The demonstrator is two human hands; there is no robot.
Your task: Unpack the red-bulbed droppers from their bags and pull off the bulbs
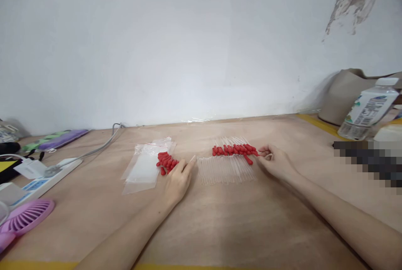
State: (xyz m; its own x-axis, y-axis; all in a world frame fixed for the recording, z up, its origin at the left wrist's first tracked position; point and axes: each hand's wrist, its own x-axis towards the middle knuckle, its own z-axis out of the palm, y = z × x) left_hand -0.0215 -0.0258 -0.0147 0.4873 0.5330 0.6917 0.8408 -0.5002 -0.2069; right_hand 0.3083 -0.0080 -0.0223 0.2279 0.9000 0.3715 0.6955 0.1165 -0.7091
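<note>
My left hand (178,183) rests on the table beside a small pile of red rubber bulbs (165,160). Its thumb points toward the left end of a row of thin clear tubes (216,171), apart from the bent fingers, whose tips are partly hidden. At the right end of the other row, my right hand (277,162) pinches a red rubber bulb. That farther row consists of droppers (234,149), clear tubes with red bulbs on their near ends. One red-bulbed dropper (248,159) lies over the near tubes.
Clear plastic bags (141,169) lie under and beside the loose bulbs. At left are a power strip (53,180) with a grey cable, a pink fan (31,217) and a purple pouch (64,139). A bottle (367,108) and grey container (339,96) stand right, before the wall.
</note>
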